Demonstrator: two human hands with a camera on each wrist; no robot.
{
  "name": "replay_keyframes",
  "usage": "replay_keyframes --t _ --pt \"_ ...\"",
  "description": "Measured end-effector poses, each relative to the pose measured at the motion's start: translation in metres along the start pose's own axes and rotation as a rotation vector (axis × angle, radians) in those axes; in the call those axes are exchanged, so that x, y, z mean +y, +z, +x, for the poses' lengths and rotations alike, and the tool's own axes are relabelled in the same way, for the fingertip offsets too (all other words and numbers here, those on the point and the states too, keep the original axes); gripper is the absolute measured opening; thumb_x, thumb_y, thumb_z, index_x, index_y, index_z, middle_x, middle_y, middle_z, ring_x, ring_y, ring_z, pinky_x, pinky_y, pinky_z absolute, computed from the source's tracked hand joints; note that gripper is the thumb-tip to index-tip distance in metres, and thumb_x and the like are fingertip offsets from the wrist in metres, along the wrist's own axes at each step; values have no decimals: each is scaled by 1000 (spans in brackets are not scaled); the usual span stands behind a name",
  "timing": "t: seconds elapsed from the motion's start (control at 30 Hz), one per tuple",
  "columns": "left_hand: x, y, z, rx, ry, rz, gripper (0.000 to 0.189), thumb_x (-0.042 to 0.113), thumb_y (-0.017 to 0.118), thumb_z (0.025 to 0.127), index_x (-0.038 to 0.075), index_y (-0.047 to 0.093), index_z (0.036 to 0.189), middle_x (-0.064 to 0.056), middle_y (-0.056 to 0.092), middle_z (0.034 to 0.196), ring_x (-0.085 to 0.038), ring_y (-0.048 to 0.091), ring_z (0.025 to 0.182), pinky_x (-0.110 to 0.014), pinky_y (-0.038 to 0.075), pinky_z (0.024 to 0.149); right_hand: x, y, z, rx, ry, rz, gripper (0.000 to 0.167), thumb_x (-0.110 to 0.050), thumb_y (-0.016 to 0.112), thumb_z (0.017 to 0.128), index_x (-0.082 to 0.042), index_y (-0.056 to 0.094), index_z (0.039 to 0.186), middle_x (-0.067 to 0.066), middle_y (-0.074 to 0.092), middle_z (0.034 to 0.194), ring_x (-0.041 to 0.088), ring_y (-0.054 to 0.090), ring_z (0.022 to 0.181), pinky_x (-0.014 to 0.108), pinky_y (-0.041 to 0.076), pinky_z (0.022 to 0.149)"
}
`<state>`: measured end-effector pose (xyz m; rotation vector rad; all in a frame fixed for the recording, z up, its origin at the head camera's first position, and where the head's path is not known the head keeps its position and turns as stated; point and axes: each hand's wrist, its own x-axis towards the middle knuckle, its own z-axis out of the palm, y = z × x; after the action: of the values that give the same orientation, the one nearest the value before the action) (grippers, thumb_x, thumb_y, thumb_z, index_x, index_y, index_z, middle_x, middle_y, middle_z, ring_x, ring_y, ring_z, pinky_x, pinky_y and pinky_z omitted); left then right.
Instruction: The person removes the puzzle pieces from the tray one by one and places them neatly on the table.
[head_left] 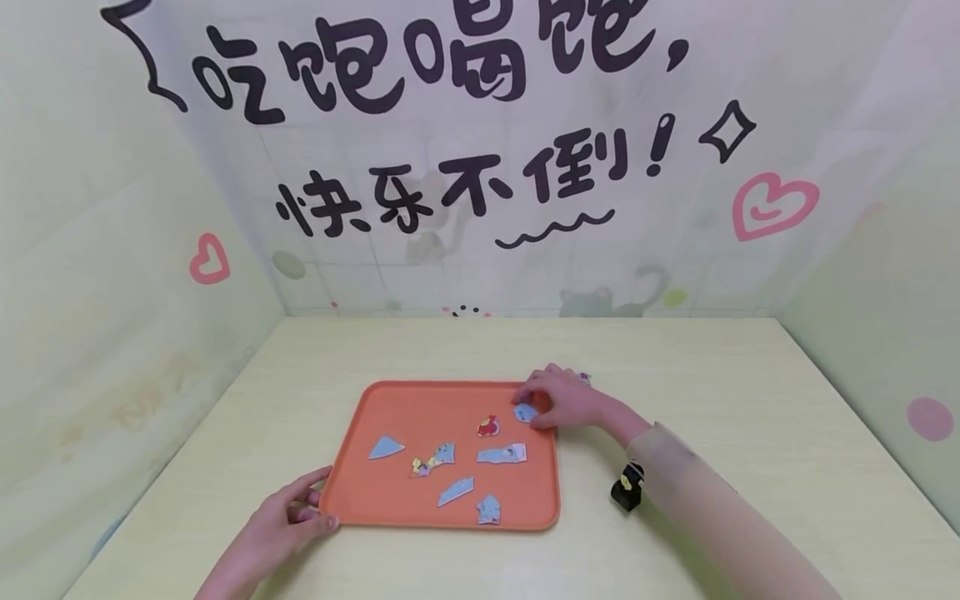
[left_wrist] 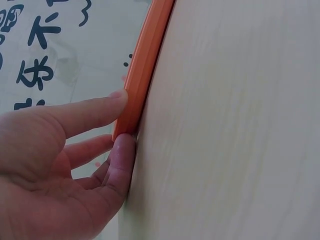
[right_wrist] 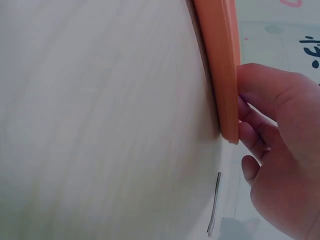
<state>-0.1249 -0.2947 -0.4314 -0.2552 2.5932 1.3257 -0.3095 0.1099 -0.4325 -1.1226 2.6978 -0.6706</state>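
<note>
An orange tray (head_left: 420, 512) lies on the table with several flat, irregular puzzle pieces on it. At its front left corner my left hand (head_left: 288, 512) grips the rim, thumb on the upper side and fingertips against the edge, as the left wrist view shows. Over the back right corner, my right hand (head_left: 566, 398) has thumb and fingers around a light blue puzzle piece (head_left: 524, 412). In the right wrist view the tray wall (right_wrist: 222, 75) hides that piece and the fingertips. Nearby lie a red piece (head_left: 488, 427) and a long blue piece (head_left: 501, 454).
More pieces lie on the tray: a blue triangle (head_left: 386, 447), a yellow figure (head_left: 422, 467), a slanted blue strip (head_left: 456, 492) and a small blue piece (head_left: 489, 509). Another piece (head_left: 585, 378) is on the table behind my right hand. A small black object (head_left: 627, 488) shows under the right sleeve.
</note>
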Motion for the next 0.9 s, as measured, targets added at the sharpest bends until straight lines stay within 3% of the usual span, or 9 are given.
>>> replay_keyframes --t 0.27,0.5,0.9 --pt "0 0 1 -5 -5 -3 77 14 76 86 4 37 151 -12 57 119 -9 58 87 -20 49 72 -8 0 3 -56 52 116 32 -14 74 85 -15 69 116 -1 64 107 16 46 99 30 42 83" --pt "0 1 1 3 -15 13 77 14 76 85 5 38 151 -12 58 119 -10 57 87 -20 48 72 -15 -1 7 -97 44 82 35 -12 73 84 -14 67 118 0 62 108 17 43 99 32 39 83" --pt "3 0 -1 3 -4 20 76 15 77 85 4 39 150 -12 58 118 -9 58 88 -20 49 73 -13 -3 6 -81 48 75 33 -14 73 85 -20 69 117 -1 63 111 17 43 102 39 35 89"
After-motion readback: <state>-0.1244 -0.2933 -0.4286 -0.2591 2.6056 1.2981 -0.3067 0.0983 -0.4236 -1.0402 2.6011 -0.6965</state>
